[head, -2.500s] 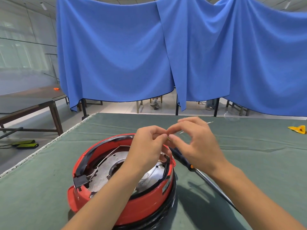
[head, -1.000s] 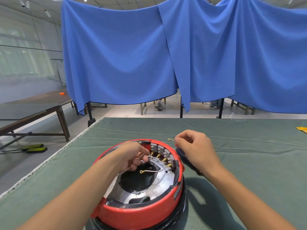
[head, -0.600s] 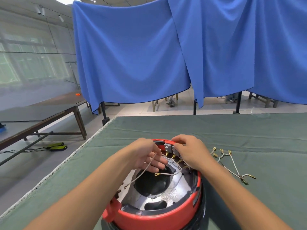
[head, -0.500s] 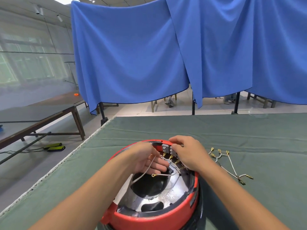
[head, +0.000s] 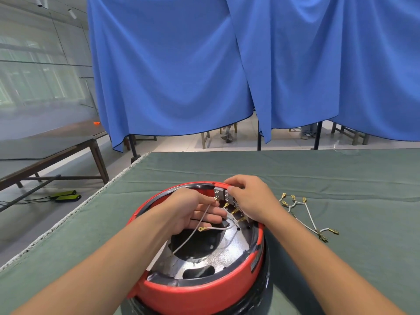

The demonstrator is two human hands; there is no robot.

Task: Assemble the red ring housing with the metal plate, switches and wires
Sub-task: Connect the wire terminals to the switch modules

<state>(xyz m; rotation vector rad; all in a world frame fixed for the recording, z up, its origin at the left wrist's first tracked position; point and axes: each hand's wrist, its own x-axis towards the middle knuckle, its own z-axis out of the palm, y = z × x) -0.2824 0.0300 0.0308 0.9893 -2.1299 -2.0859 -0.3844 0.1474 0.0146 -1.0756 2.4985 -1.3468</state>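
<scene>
A: Where do we see the red ring (head: 200,292)?

B: We see it on the desk (head: 341,183), which has a green cloth, at the near edge of it. The ring sits on a black base (head: 264,294). Inside the ring lies a shiny metal plate (head: 227,253) with a dark round hole in the middle.

A: And what do our hands do?

B: Our left hand (head: 193,212) is over the far part of the ring. Its thumb and first finger pinch a thin white wire (head: 193,233) at its brass end, just beside the grey switches (head: 223,196). The wire hangs down from the hand over the plate. Our right hand (head: 252,198) is at the far right part of the ring, with fingers curled on the switches. It seems to hold them; how firmly, we cannot tell.

A: Is there another wire in the ring?

B: Yes, a second white wire with a small brass eye (head: 201,228) lies across the inside, under our left hand.

A: And beside the ring?

B: To the right of the ring, on the cloth, lies a bundle of white wires with brass ends (head: 306,214), apart from the ring. Behind the desk, far from the ring, hangs a blue curtain (head: 204,64).
</scene>
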